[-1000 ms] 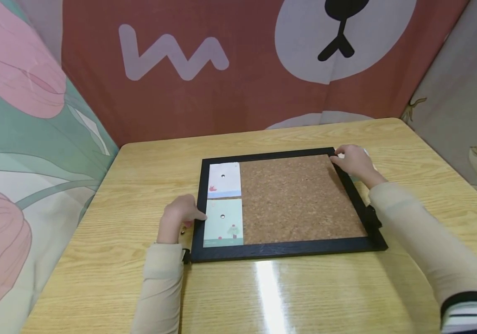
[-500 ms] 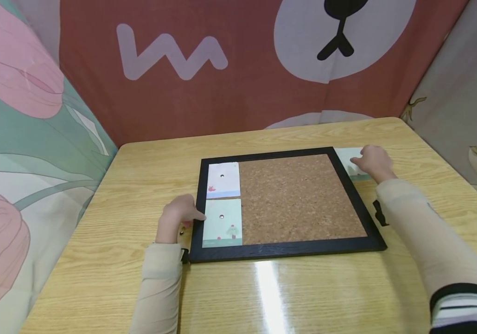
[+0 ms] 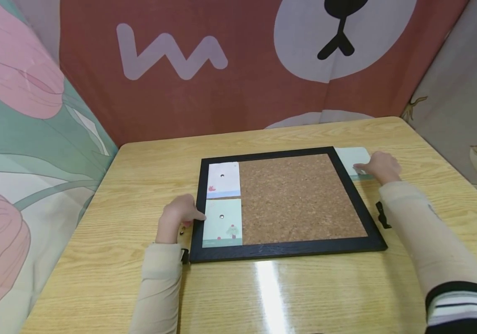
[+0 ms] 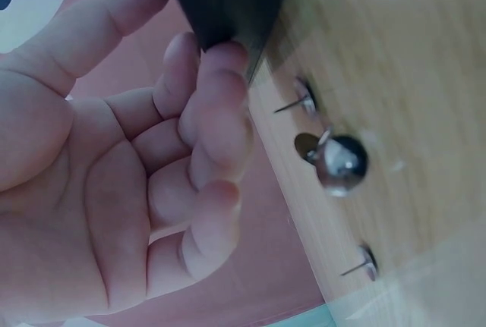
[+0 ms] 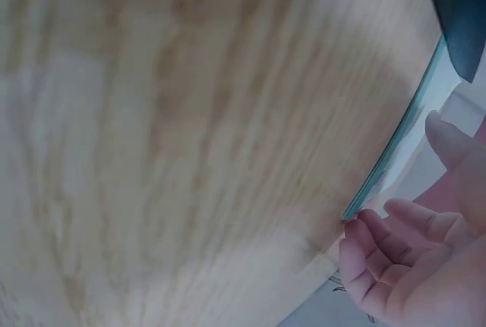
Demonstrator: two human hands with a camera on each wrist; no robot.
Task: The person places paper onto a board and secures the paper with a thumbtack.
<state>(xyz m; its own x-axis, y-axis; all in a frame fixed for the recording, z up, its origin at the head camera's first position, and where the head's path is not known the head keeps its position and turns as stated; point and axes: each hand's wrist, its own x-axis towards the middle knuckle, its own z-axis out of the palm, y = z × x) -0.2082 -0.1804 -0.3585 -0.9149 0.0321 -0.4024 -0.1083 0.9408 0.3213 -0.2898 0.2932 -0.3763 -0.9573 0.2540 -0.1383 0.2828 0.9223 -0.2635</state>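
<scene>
A black-framed cork board (image 3: 301, 199) lies flat on the table. My left hand (image 3: 181, 208) holds its left edge, thumb over the frame and curled fingers against the outer side. On the cork's left side, a white card (image 3: 227, 184) sits above a mint-green card (image 3: 217, 229), each with a silver thumbtack in it. My right hand (image 3: 383, 167) is at the right side of a stack of pale cards (image 3: 348, 157) beside the board's far right corner. Its thumb reaches over the top card, and its loosely bent fingers are at the stack's corner in the right wrist view.
Several loose thumbtacks (image 4: 342, 164) lie on the wooden table (image 3: 146, 171) by my left hand, some with points sticking up sideways. A red printed cloth (image 3: 221, 102) hangs behind the table, with patterned cloths at both sides.
My right hand has left the board's far right corner and moved right to the far side of the card stack, uncovering it. My left hand stays on the frame.
</scene>
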